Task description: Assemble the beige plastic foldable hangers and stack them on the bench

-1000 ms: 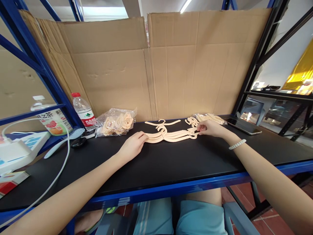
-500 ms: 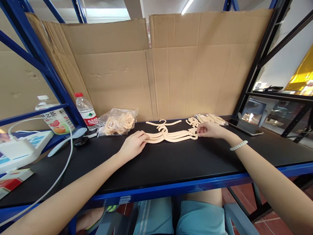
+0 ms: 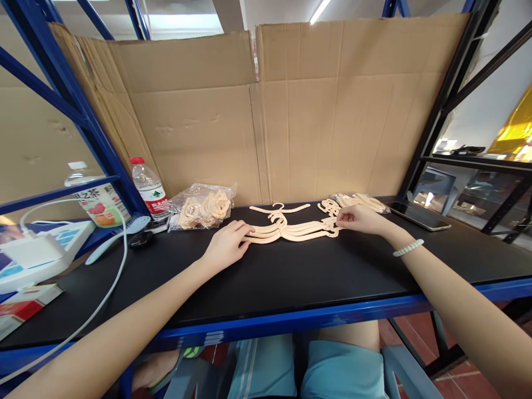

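Several beige clothes hangers (image 3: 306, 231) lie overlapped on the black tabletop (image 3: 266, 277), hooks pointing to the back. At their left ends is my left hand (image 3: 226, 243), its fingers closed on the hanger arms. My right hand (image 3: 361, 219) pinches at the right ends, where small curled beige pieces sit; its fingertips partly hide what they grip. One more hanger (image 3: 296, 209) rests apart, just behind the overlapped ones. Loose curled beige pieces (image 3: 330, 206) lie near my right fingers.
A clear bag of beige rings (image 3: 203, 209) and a red-capped bottle (image 3: 152, 191) stand back left. Another bag (image 3: 361, 201) and a phone (image 3: 419, 215) lie back right. A brush (image 3: 112, 243) and a white cable (image 3: 120, 271) are left. Cardboard (image 3: 199, 122) walls the back.
The whole view has shifted slightly. Both hands stay at the ends of the hangers, with no clear movement of the hangers themselves.
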Demonstrator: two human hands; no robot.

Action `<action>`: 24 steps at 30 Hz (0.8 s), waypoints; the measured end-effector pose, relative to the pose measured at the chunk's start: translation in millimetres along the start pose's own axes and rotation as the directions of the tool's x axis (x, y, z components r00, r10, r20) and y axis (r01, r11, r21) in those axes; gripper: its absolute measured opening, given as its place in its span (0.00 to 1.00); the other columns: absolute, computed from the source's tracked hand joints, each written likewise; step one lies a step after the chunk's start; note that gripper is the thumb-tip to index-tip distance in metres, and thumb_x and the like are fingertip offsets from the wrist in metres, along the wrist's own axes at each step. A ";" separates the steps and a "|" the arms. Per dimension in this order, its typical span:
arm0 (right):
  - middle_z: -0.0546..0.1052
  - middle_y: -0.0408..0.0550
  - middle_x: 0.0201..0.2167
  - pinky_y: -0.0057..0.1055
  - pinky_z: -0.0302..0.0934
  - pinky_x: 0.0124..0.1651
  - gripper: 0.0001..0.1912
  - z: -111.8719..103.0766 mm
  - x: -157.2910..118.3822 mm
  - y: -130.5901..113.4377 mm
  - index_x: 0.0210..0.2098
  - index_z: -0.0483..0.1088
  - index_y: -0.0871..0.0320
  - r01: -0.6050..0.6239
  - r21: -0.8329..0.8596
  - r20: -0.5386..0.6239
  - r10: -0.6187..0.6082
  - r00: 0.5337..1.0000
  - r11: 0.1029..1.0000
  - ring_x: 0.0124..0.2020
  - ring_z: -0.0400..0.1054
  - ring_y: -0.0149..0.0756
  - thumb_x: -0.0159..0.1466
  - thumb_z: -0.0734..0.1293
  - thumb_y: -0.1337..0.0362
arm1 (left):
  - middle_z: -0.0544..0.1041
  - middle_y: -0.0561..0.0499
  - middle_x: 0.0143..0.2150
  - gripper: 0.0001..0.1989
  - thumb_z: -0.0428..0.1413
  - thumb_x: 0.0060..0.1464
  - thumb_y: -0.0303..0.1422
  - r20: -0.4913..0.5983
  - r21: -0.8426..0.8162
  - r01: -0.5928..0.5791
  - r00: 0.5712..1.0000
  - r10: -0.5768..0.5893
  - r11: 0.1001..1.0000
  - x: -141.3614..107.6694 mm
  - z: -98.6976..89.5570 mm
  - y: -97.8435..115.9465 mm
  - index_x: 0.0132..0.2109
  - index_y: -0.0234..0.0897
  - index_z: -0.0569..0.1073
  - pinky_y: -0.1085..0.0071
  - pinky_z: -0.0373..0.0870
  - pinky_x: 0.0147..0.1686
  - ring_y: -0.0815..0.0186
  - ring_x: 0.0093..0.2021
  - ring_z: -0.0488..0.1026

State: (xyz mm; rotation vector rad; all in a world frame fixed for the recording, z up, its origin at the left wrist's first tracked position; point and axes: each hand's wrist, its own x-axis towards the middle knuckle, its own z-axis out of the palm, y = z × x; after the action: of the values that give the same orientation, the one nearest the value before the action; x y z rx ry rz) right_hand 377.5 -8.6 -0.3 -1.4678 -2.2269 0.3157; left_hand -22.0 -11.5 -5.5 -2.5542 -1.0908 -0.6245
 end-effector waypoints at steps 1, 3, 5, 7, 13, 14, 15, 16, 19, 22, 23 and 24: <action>0.75 0.48 0.26 0.31 0.57 0.30 0.17 0.0 0.1 -0.1 0.28 0.73 0.59 0.002 -0.012 -0.014 -0.002 1.000 1.000 0.27 0.65 0.35 0.58 0.63 0.51 | 0.75 0.48 0.41 0.09 0.51 0.53 0.25 0.003 0.000 -0.002 1.000 0.002 1.000 0.0 -0.4 0.7 0.41 0.39 0.70 0.63 0.71 0.41 0.58 0.43 0.71; 0.74 0.48 0.26 0.31 0.57 0.30 0.17 0.1 0.2 -0.4 0.28 0.73 0.58 0.013 -0.033 -0.039 -0.014 0.999 0.999 0.27 0.65 0.35 0.59 0.63 0.51 | 0.75 0.48 0.41 0.09 0.51 0.53 0.25 0.010 0.000 -0.005 1.000 0.005 1.000 0.0 -0.9 1.8 0.41 0.39 0.70 0.64 0.70 0.40 0.58 0.44 0.71; 0.74 0.48 0.25 0.31 0.57 0.30 0.17 0.2 0.2 -0.6 0.27 0.73 0.58 0.022 -0.044 -0.057 -0.024 0.998 0.999 0.27 0.65 0.35 0.59 0.62 0.51 | 0.74 0.49 0.41 0.10 0.51 0.52 0.24 0.013 -0.006 -0.005 1.000 0.005 1.000 0.0 -1.3 2.6 0.41 0.39 0.69 0.65 0.70 0.40 0.59 0.44 0.71; 0.73 0.47 0.25 0.31 0.57 0.30 0.17 0.7 0.3 -0.5 0.27 0.73 0.58 0.014 -0.049 -0.068 -0.018 0.998 0.999 0.26 0.64 0.34 0.59 0.62 0.51 | 0.74 0.50 0.40 0.14 0.51 0.50 0.21 0.012 -0.021 0.000 1.000 0.000 1.000 0.0 -1.7 3.1 0.44 0.39 0.68 0.66 0.70 0.41 0.60 0.43 0.71; 0.74 0.47 0.23 0.30 0.56 0.29 0.17 1.5 1.3 1.6 0.26 0.72 0.58 0.007 -0.072 -0.105 -0.015 0.994 0.997 0.26 0.65 0.34 0.59 0.62 0.52 | 0.72 0.51 0.40 0.24 0.49 0.44 0.18 0.035 -0.077 0.053 0.998 -0.051 0.996 -0.2 -3.7 4.2 0.50 0.40 0.66 0.68 0.69 0.39 0.61 0.43 0.70; 0.74 0.47 0.23 0.31 0.56 0.29 0.17 1.3 1.4 1.8 0.26 0.72 0.58 0.003 -0.072 -0.123 -0.011 0.992 0.997 0.26 0.65 0.34 0.59 0.62 0.52 | 0.72 0.51 0.41 0.25 0.49 0.44 0.18 0.036 -0.083 0.060 0.998 -0.057 0.995 -0.3 -4.0 4.4 0.50 0.40 0.66 0.69 0.70 0.39 0.61 0.44 0.70; 0.74 0.47 0.23 0.31 0.57 0.29 0.16 1.0 1.4 1.9 0.25 0.72 0.58 -0.003 -0.067 -0.141 -0.007 0.990 0.998 0.26 0.65 0.34 0.59 0.62 0.52 | 0.71 0.50 0.41 0.26 0.48 0.44 0.18 0.035 -0.089 0.064 0.998 -0.061 0.994 -0.4 -4.3 4.7 0.51 0.40 0.65 0.69 0.70 0.39 0.61 0.45 0.70; 0.75 0.47 0.23 0.30 0.57 0.29 0.16 0.6 1.4 1.9 0.25 0.71 0.58 -0.009 -0.057 -0.155 0.000 0.988 0.998 0.25 0.66 0.35 0.59 0.62 0.53 | 0.71 0.50 0.42 0.26 0.48 0.44 0.18 0.033 -0.094 0.063 0.998 -0.060 0.994 -0.4 -4.6 4.9 0.52 0.40 0.65 0.69 0.70 0.40 0.61 0.45 0.70; 0.75 0.47 0.23 0.30 0.56 0.27 0.15 -0.6 0.6 1.2 0.24 0.70 0.58 -0.039 -0.014 -0.194 0.036 0.980 0.999 0.24 0.66 0.34 0.58 0.62 0.53 | 0.69 0.49 0.44 0.28 0.48 0.45 0.18 0.040 -0.103 0.046 0.998 -0.042 0.994 -0.5 -5.3 5.7 0.54 0.40 0.64 0.69 0.70 0.42 0.61 0.47 0.70; 0.75 0.47 0.22 0.30 0.56 0.26 0.15 -1.5 -0.3 1.1 0.24 0.69 0.58 -0.071 -0.001 -0.258 0.068 0.964 0.997 0.24 0.65 0.34 0.58 0.62 0.53 | 0.69 0.48 0.45 0.29 0.47 0.44 0.18 0.052 -0.111 0.030 0.998 -0.024 0.993 -0.1 -5.7 6.2 0.55 0.40 0.64 0.68 0.70 0.43 0.61 0.48 0.69; 0.75 0.47 0.22 0.30 0.56 0.27 0.15 -1.7 -0.4 1.2 0.24 0.69 0.58 -0.078 -0.008 -0.287 0.073 0.955 0.997 0.24 0.66 0.34 0.58 0.62 0.53 | 0.69 0.48 0.45 0.30 0.47 0.43 0.18 0.054 -0.114 0.025 0.998 -0.019 0.993 0.1 -5.7 6.3 0.55 0.40 0.64 0.68 0.70 0.43 0.61 0.48 0.69; 0.75 0.47 0.22 0.31 0.57 0.27 0.15 -1.8 -0.6 1.4 0.25 0.70 0.58 -0.084 -0.017 -0.312 0.074 0.947 0.996 0.24 0.66 0.35 0.58 0.62 0.54 | 0.69 0.48 0.45 0.30 0.47 0.43 0.18 0.054 -0.117 0.020 0.998 -0.014 0.993 0.3 -5.7 6.4 0.55 0.41 0.65 0.67 0.70 0.43 0.60 0.48 0.69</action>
State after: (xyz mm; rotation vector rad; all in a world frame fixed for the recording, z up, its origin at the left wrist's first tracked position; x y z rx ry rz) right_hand 379.7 -8.7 0.5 -1.5090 -1.9327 0.0672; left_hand -18.7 -18.0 -1.0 -2.6781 -1.1256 -0.6467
